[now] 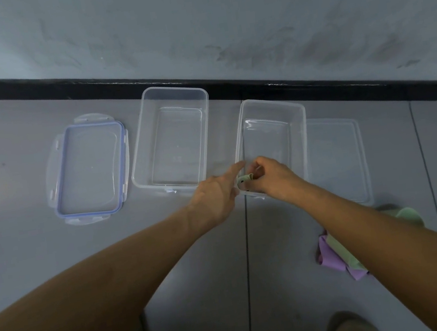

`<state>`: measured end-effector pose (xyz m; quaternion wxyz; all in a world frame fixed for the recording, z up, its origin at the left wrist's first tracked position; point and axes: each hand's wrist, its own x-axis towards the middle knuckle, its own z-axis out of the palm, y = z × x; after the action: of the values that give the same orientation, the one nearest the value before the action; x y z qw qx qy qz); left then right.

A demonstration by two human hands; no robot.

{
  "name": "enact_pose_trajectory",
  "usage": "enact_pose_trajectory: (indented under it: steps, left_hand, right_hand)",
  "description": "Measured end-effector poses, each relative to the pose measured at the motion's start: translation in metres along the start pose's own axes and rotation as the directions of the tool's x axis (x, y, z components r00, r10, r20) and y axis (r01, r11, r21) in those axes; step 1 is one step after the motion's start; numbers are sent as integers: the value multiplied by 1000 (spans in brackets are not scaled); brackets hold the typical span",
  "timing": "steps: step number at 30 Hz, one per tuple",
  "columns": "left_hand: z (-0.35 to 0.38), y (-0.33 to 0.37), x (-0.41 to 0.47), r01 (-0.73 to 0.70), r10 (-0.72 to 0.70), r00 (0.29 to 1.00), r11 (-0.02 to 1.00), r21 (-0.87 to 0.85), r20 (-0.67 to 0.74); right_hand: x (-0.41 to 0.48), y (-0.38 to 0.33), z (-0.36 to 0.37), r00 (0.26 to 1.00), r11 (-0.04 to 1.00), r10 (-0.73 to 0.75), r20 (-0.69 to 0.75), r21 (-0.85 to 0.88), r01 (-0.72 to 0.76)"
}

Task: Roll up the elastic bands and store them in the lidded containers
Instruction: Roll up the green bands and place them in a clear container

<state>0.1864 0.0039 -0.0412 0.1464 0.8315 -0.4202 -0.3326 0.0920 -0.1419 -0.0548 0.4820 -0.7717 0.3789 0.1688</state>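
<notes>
Two clear plastic containers stand open on the grey surface: a larger left container [170,135] and a right container [274,128]. At the near rim of the right container my right hand [273,177] is closed on a small rolled green elastic band [245,179]. My left hand [216,194] is just left of it, index finger stretched toward the container's near left corner and thumb close to the roll. Unrolled purple and green elastic bands [338,255] lie in a heap at the lower right, partly hidden by my right forearm.
A blue-rimmed clip lid [90,167] lies flat at the left. A plain clear lid [338,158] lies right of the right container. A black strip [86,85] and a grey wall bound the far side. A seam [246,246] runs down the surface.
</notes>
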Motion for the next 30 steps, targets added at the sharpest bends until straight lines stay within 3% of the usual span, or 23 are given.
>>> enact_pose_trajectory:
  steps: [5, 10, 20, 30]
  left_hand:
    - [1, -1, 0, -15, 14, 1000, 1000, -21, -15]
    - [3, -7, 4, -26, 26, 1000, 999, -20, 5]
    - [-1, -5, 0, -72, 67, 997, 983, 170, 36]
    - [-3, -1, -3, -132, 124, 991, 946, 295, 47]
  right_hand:
    - [0, -3, 8, 997, 998, 0, -74, -67, -5]
    - [-1, 0, -4, 1000, 999, 0, 22, -50, 1]
    - [-4, 12, -12, 999, 942, -22, -24, -335, 13]
    - [-4, 15, -17, 1000, 938, 21, 5, -346, -18]
